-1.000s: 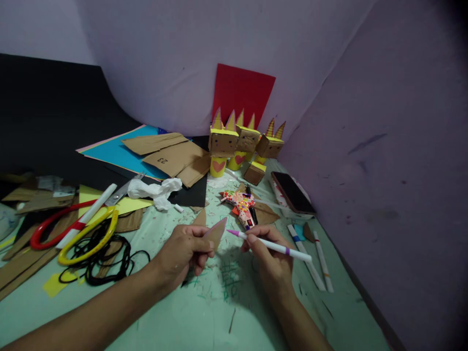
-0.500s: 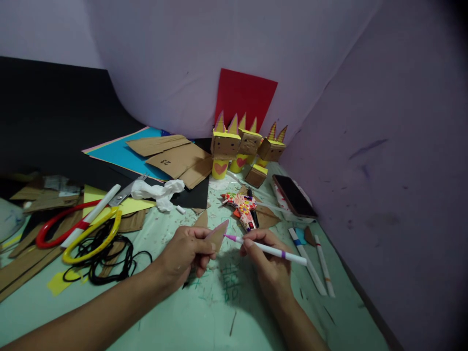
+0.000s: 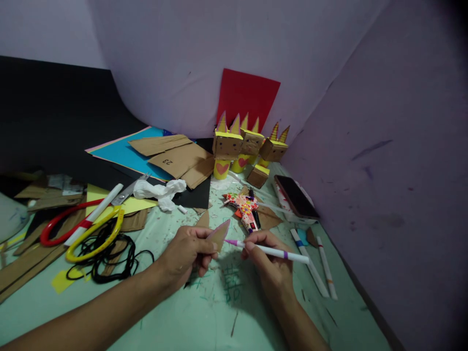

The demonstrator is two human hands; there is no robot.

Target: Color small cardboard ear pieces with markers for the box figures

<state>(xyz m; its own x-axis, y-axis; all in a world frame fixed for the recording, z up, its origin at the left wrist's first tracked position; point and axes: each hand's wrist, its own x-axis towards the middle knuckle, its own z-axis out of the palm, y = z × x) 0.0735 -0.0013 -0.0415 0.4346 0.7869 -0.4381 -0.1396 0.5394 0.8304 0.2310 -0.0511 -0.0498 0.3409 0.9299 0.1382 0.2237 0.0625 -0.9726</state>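
My left hand (image 3: 192, 253) pinches a small pointed cardboard piece (image 3: 220, 234) whose upper edge carries a purple line. Between the fingers of my right hand (image 3: 269, 258) is a white marker (image 3: 272, 250) with a purple tip and band. Its tip is at the right edge of the cardboard piece; whether it touches I cannot tell. Behind my left fingers another pointed cardboard piece (image 3: 203, 219) lies on the table. A flower-patterned glue gun (image 3: 245, 209) rests just beyond my hands.
Box-headed cardboard figures (image 3: 227, 145) stand at the back before a red sheet (image 3: 248, 97). Scissors (image 3: 119, 214), black cord (image 3: 106, 256), tissue (image 3: 161, 192) and cardboard sheets (image 3: 179, 158) lie to the left. Rightward are a phone (image 3: 297, 195) and two markers (image 3: 310, 265).
The whole view has shifted slightly, so things appear a little further right. The marker tip sits slightly lower along the cardboard piece's edge. Both hands keep their grips.
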